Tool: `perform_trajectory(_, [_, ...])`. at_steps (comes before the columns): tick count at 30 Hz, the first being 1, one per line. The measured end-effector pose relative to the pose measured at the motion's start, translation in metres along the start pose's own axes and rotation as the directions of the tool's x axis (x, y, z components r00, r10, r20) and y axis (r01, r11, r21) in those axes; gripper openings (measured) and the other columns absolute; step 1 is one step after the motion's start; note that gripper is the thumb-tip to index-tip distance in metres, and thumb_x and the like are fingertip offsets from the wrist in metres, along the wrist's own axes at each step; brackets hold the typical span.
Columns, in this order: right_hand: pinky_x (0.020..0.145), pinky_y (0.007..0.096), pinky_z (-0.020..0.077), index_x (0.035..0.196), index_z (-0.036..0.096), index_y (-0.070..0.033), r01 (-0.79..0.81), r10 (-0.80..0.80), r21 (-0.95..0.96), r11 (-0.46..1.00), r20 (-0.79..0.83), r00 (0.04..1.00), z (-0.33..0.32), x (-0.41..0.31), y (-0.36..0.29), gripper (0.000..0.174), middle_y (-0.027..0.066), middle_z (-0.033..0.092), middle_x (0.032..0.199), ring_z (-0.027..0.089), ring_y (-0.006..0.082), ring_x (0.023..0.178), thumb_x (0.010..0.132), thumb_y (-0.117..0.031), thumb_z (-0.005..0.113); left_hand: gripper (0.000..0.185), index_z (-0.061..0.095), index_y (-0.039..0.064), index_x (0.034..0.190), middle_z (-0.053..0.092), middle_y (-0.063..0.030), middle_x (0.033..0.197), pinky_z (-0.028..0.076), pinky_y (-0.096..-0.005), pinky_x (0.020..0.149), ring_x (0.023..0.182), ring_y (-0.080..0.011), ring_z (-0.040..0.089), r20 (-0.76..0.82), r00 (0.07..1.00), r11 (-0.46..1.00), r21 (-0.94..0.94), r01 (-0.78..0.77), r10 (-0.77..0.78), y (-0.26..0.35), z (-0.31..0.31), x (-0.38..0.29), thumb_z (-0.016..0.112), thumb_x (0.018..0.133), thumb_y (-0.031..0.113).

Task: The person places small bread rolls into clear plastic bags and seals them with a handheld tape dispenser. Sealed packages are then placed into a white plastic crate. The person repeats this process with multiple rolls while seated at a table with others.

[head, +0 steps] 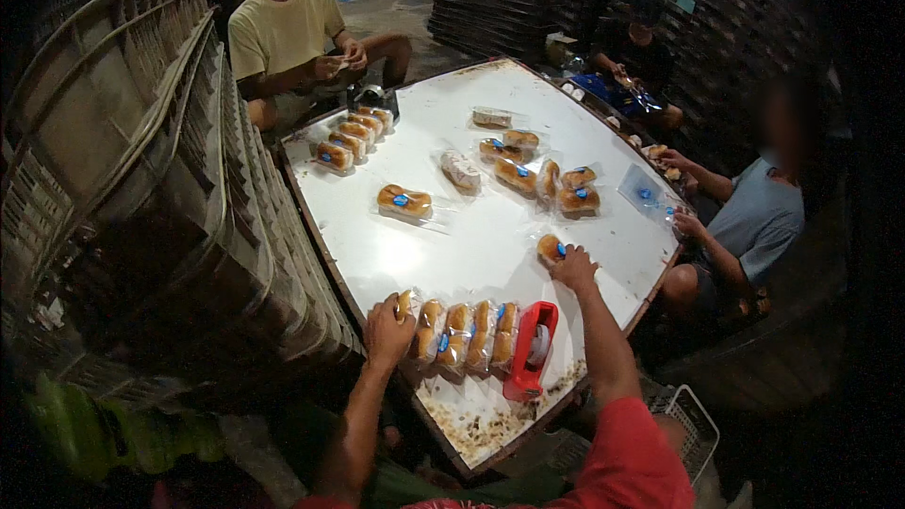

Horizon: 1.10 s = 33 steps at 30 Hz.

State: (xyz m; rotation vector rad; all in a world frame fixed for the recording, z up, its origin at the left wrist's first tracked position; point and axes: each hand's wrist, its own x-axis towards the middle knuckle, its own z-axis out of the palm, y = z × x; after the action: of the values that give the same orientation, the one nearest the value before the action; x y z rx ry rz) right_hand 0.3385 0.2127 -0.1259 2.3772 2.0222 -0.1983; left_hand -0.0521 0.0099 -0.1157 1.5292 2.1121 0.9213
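My left hand (389,331) grips a plastic-wrapped bread roll (404,305) at the left end of a row near me. Beside it stand several more wrapped rolls (457,336), packed side by side, some with blue labels. A red tape dispenser (530,353) with a roll of clear tape adjoins the row's right end. Farther out, my right hand (574,268) has its fingers on another bagged roll (549,248) with a blue label; the fingers partly cover it. Both rolls in my hands are at the surface of the white table (452,254).
Loose bagged rolls (515,175) lie mid-table, and another row (351,134) sits by a black tape dispenser (372,100) at the far left. Several people sit around; one at right handles a plastic bag (645,192). Stacked trays (233,177) crowd the left edge. A white basket (689,431) stands lower right.
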Motion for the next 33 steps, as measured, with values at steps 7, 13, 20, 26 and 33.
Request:
perform_trajectory(7, [0.08,0.0392,0.0534,0.119,0.053,0.002,0.223,-0.096,0.729,0.648,-0.212,0.973,-0.035,-0.074,0.009,0.069,0.02,0.068,0.101,0.067,0.0296,0.091,0.075,-0.045,0.079,0.051,0.059,0.001,0.127,0.062,-0.0252,0.116,0.046,-0.0488,0.096,0.109,-0.041,0.058,0.131,0.987,0.99,-0.088,0.106,-0.094,-0.002,0.01,-0.001,0.062,0.084,0.029])
perform_trajectory(13, [0.1,0.0391,0.0468,0.129,0.055,-0.004,0.552,-0.513,0.822,0.139,-0.417,0.75,-0.083,-0.219,-0.059,0.052,0.0121,0.06,0.125,0.061,0.0246,0.108,0.083,-0.016,0.076,0.056,0.052,0.001,0.135,0.062,-0.0128,0.118,0.05,-0.0396,0.093,0.107,-0.0266,0.061,0.707,0.64,0.168,-0.7,0.695,0.3,0.033,-0.004,-0.014,0.065,0.091,0.034])
perform_trajectory(20, [0.097,0.0376,0.0454,0.114,0.064,-0.003,0.429,0.013,0.884,0.186,-0.439,0.898,-0.094,-0.297,-0.049,0.033,0.0096,0.057,0.131,0.057,0.0239,0.116,0.083,-0.011,0.071,0.055,0.049,-0.002,0.135,0.062,-0.0064,0.115,0.052,-0.0261,0.082,0.1,-0.0128,0.061,0.715,0.437,0.433,-0.687,0.584,0.546,0.079,-0.023,-0.069,0.069,0.089,0.018])
perform_trajectory(26, [0.08,0.0323,0.0504,0.107,0.063,-0.001,0.352,-0.269,0.894,0.278,-0.28,0.922,-0.081,-0.308,-0.044,0.025,0.0087,0.061,0.104,0.061,0.0184,0.091,0.086,-0.012,0.071,0.047,0.054,0.0,0.127,0.064,-0.0053,0.112,0.051,-0.0277,0.084,0.097,-0.0127,0.062,0.786,0.378,0.635,-0.618,0.464,0.489,0.087,-0.015,-0.087,0.071,0.089,0.021])
perform_trajectory(33, [0.075,0.0313,0.0494,0.101,0.061,0.0,0.37,-0.569,0.815,0.447,-0.061,0.82,-0.077,-0.309,-0.052,0.019,0.0051,0.061,0.096,0.059,0.0149,0.08,0.088,-0.012,0.069,0.046,0.057,0.0,0.123,0.064,-0.0056,0.107,0.051,-0.0272,0.083,0.094,-0.0129,0.062,0.793,0.401,0.632,-0.608,0.48,0.459,0.073,0.002,-0.097,0.072,0.088,0.024])
